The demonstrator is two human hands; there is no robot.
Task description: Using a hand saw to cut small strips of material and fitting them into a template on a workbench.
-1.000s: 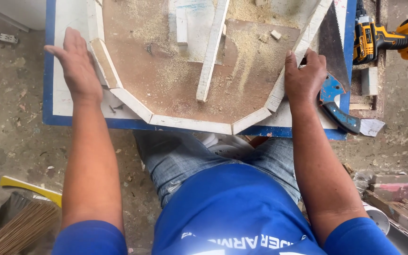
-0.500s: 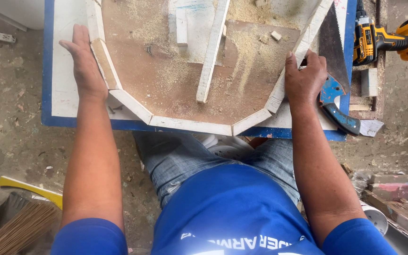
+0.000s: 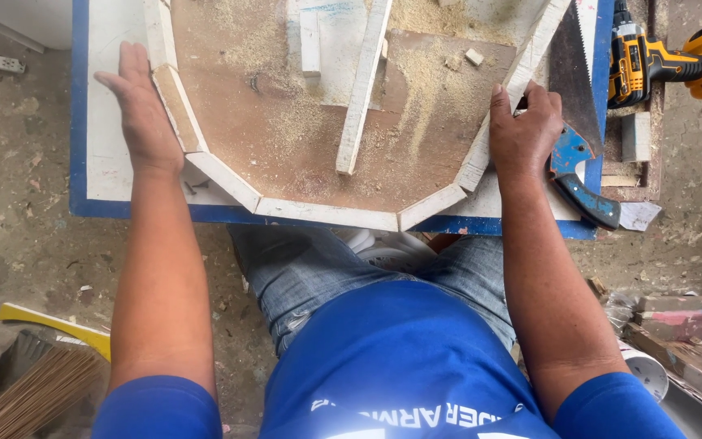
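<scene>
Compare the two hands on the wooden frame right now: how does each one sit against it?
The left hand lies flat with fingers stretched out straight along the outer edge of the frame, while the right hand is curled, its fingers bent over the frame's slat. The right hand sits beside a blue-handled saw; the left hand has only bare white board next to it. Both press the frame's outer sides, and neither holds a tool.
</scene>
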